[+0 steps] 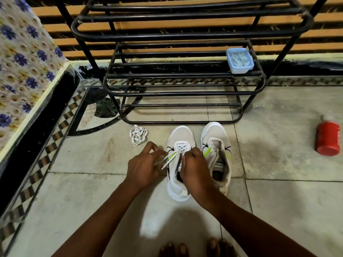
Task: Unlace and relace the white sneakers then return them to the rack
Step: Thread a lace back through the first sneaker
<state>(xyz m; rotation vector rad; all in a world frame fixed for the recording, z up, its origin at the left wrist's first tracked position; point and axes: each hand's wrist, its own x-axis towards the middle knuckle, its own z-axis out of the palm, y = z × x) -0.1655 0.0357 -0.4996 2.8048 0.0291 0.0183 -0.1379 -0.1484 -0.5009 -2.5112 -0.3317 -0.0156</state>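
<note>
Sneakers (pixel 198 160) before rack (pixel 178 78)

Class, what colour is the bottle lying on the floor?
Red bottle, seen in the head view.

Both forearms bare all the way up to frame edge, no sleeves showing. Left hand (pixel 142 168) and right hand (pixel 194 170): no rings, no watch, no bands, no gloves. Short nails far as I can tell. Bare toes (pixel 196 247) poking in at bottom edge, no socks or footwear on them.
</note>
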